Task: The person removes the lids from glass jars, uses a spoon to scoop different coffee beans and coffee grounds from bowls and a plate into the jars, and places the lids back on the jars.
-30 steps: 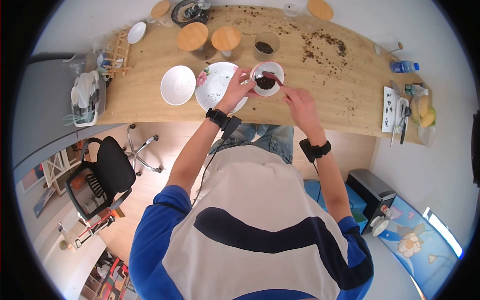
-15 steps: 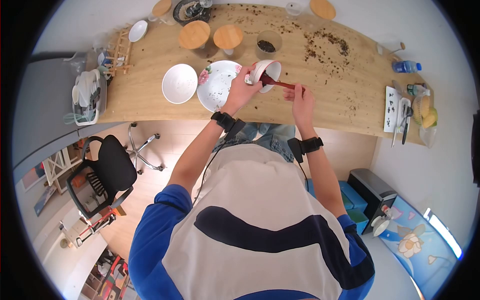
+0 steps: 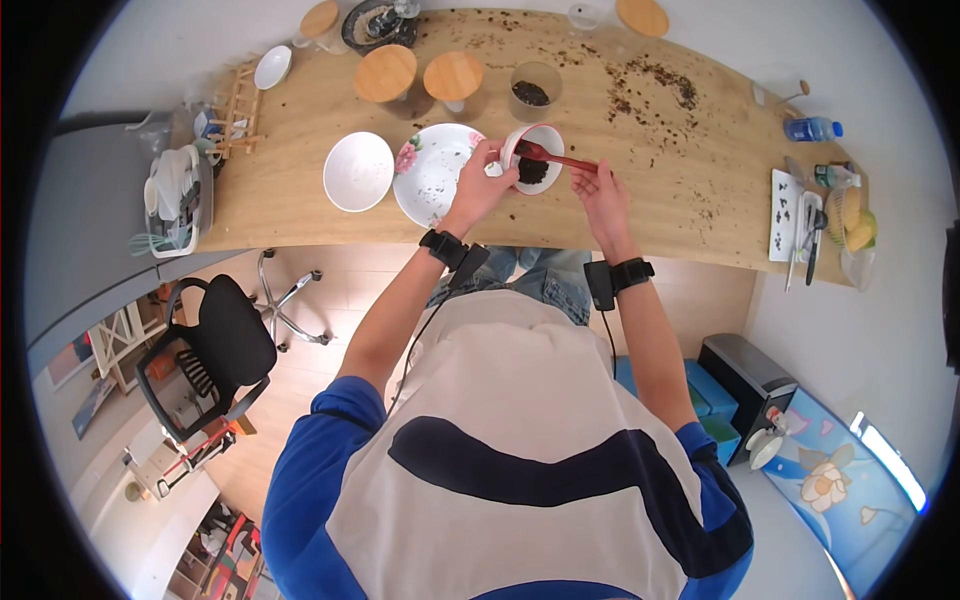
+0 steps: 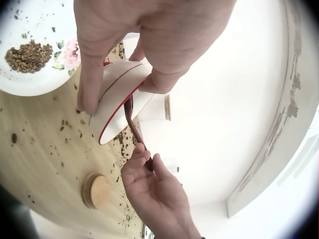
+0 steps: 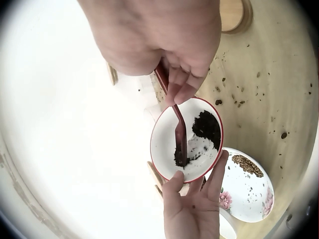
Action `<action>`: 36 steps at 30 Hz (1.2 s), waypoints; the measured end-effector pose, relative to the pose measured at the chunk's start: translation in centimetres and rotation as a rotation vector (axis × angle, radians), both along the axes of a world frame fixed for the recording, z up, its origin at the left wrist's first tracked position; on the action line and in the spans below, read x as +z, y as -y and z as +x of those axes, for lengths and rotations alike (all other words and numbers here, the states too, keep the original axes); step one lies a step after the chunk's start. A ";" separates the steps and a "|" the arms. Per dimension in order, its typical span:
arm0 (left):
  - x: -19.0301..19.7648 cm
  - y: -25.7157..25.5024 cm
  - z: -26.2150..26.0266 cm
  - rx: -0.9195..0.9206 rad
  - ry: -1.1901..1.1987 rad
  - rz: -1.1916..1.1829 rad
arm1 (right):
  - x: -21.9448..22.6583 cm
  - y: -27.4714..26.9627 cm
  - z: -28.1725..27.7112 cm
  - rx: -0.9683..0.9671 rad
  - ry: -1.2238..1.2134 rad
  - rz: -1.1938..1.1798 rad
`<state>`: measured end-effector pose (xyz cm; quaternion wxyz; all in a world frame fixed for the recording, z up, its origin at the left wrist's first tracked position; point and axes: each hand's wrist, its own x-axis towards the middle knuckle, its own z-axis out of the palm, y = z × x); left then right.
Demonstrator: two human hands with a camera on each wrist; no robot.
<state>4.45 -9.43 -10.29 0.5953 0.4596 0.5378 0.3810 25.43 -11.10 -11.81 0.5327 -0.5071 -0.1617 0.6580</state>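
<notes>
The left hand [image 3: 478,188] grips a white bowl with a red rim [image 3: 549,137] by its left side, thumb at the rim, and the bowl is tilted. Dark crumbly material [image 5: 207,126] lies inside it, as the right wrist view shows. Between thumb and fingers the right hand [image 3: 604,204] holds a dark red spoon [image 3: 563,160], its head inside the bowl against the inner wall. Just left of the bowl stands a flowered plate [image 3: 426,203] with brown grains [image 5: 247,166] and scattered dark bits on it.
A white bowl [image 3: 358,172] stands left of the plate. Behind are wooden-lidded jars [image 3: 453,76], a glass of dark material [image 3: 530,93] and a black mortar [image 3: 379,27]. Dark crumbs [image 3: 652,90] are scattered at the back right; a white tray [image 3: 782,217] lies far right.
The bowl tipped over to the right, then came partly back, its dark contents showing again. The right hand has turned, palm now more upward, and the spoon's handle points out to the right.
</notes>
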 end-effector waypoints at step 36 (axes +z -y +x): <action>-0.5 0.5 1.0 0.068 0.341 -0.274 | -2.7 1.9 4.1 -0.036 -0.144 -0.007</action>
